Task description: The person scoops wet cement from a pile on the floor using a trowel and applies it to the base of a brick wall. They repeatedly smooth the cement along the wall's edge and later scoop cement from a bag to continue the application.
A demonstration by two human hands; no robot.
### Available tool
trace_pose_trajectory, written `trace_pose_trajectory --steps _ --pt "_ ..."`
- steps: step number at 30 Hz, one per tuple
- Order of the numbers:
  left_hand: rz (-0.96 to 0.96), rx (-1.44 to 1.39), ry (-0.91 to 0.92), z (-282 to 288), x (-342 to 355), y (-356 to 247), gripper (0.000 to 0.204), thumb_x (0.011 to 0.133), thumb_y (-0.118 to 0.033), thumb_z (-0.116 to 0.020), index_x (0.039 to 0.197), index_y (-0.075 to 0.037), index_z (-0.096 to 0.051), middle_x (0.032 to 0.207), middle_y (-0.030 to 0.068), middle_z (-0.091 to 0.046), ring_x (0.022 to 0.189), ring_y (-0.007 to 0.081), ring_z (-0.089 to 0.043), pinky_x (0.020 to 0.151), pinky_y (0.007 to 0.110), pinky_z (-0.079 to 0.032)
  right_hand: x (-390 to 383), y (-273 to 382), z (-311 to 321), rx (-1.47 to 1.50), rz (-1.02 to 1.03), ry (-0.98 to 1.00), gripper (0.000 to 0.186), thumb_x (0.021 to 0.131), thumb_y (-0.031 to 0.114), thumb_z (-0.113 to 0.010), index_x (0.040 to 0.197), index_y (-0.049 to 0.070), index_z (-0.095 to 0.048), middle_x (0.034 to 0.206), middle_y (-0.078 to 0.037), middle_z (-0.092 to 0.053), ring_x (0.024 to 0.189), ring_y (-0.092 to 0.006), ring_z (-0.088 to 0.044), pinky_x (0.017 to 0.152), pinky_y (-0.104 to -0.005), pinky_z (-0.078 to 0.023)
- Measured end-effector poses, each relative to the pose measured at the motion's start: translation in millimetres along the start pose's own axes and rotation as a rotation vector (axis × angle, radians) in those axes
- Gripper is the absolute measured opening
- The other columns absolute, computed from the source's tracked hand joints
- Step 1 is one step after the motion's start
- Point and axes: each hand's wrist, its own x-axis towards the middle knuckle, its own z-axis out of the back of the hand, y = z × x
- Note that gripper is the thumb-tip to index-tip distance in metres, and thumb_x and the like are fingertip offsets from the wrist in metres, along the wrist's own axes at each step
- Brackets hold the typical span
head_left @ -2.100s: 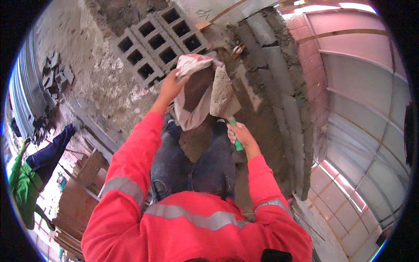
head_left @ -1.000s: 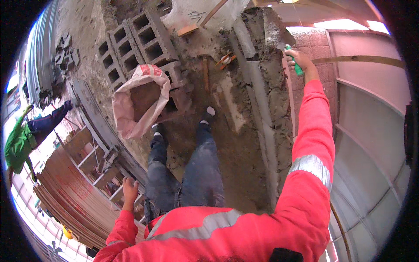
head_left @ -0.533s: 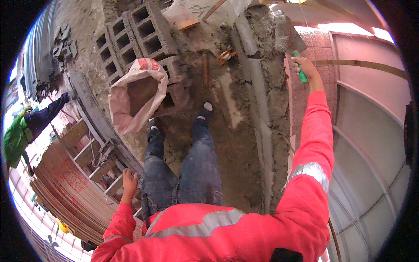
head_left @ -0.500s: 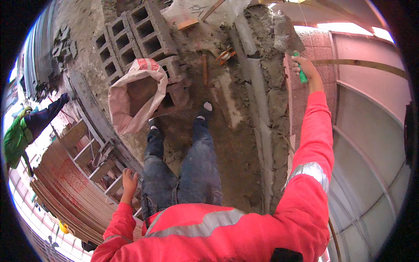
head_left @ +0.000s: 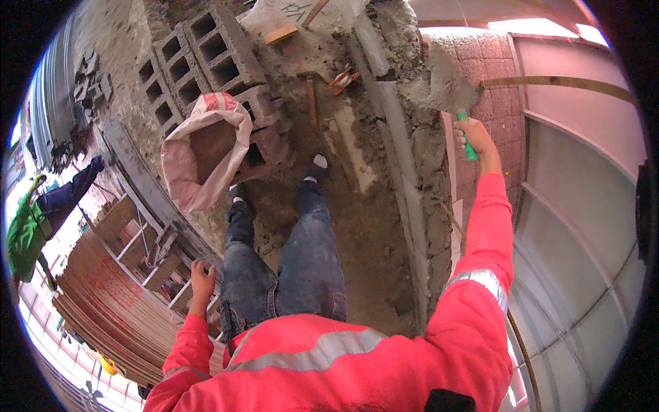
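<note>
At the right, my right hand (head_left: 476,139) is wrapped round the green handle of a trowel (head_left: 467,145). The blade, coated in grey mortar (head_left: 449,79), lies over the far end of a low block wall (head_left: 405,147) and reaches past its right side. Wet mortar on the wall and the mortar on the blade run together, so the blade's edges are hard to make out. My left hand (head_left: 202,280) hangs beside my left thigh, thumb and fingers loosely apart, with nothing seen in it.
Hollow concrete blocks (head_left: 218,51) are stacked ahead on the left. An open white sack (head_left: 180,168) stands against them. A ladder-like frame (head_left: 161,271) and stacked corrugated sheets (head_left: 113,295) lie left. Another person in green (head_left: 26,230) is at far left. Pale panels (head_left: 576,165) stand right.
My right hand has come slightly nearer and the trowel blade has turned, showing more of its mortar-covered face. The whole view has shifted a little. My left hand stays by my thigh.
</note>
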Motion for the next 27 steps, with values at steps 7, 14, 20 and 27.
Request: trace_pose_trajectory --steps 7,14,20,27 --pt "-0.017 -0.052 0.029 1 10 -14 0.024 0.076 -0.016 -0.067 0.094 -0.002 -0.058 0.112 0.0209 -0.051 0.107 0.0387 -0.049 0.092 0.042 -0.040 1 -17 9 0.075 0.024 0.040 0.011 0.084 0.020 -0.056 0.080 0.014 -0.048 0.062 0.006 -0.044 0.048 -0.0049 -0.042 0.041 -0.0236 -0.036" --pt "-0.056 -0.010 0.019 6 19 -20 0.024 0.077 -0.015 -0.067 0.095 -0.001 -0.059 0.111 0.0215 -0.052 0.107 0.0381 -0.050 0.092 0.042 -0.040 53 31 4 -0.011 0.142 0.053 0.014 0.086 0.023 -0.055 0.086 0.009 -0.057 0.064 0.004 -0.047 0.050 -0.0067 -0.043 0.044 -0.0258 -0.037" --pt "-0.026 -0.007 0.034 14 19 -26 0.023 0.077 -0.014 -0.066 0.095 -0.001 -0.059 0.111 0.0216 -0.052 0.108 0.0380 -0.049 0.093 0.042 -0.040 37 23 -3 -0.005 0.098 0.042 0.012 0.086 0.023 -0.054 0.083 0.011 -0.052 0.065 0.005 -0.046 0.050 -0.0055 -0.041 0.043 -0.0242 -0.036" --pt "-0.083 -0.046 -0.002 1 23 -16 0.022 0.077 -0.016 -0.067 0.091 -0.001 -0.059 0.111 0.0200 -0.053 0.108 0.0376 -0.049 0.093 0.042 -0.040 -26 -36 -4 -0.044 0.069 -0.006 0.010 0.084 0.021 -0.053 0.084 0.011 -0.051 0.067 0.004 -0.048 0.051 -0.0073 -0.043 0.044 -0.0252 -0.038"
